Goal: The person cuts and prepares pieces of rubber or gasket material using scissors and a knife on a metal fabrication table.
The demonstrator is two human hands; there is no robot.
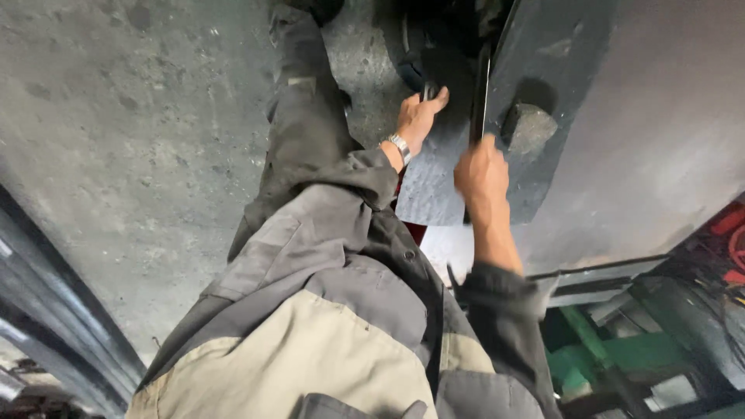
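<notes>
Left hand (pixel 420 116) presses spread on the dark flap (pixel 434 178); right hand (pixel 481 172) grips a thin tool (pixel 483 93). Better to keep that flap braced flat.

Both arms are stretched forward. The left hand (pixel 420 116) is held flat, fingers extended, a wristwatch (pixel 399 146) worn at the wrist. The right hand (pixel 481 172) is clenched into a fist, sleeve pushed back.

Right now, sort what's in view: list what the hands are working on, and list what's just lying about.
In hand:
- left hand on the dark ribbed plastic liner
- right hand gripping a thin dark flat bar
- grey car body panel

Lying about:
- green metal frame
- red parts
- concrete floor
</notes>
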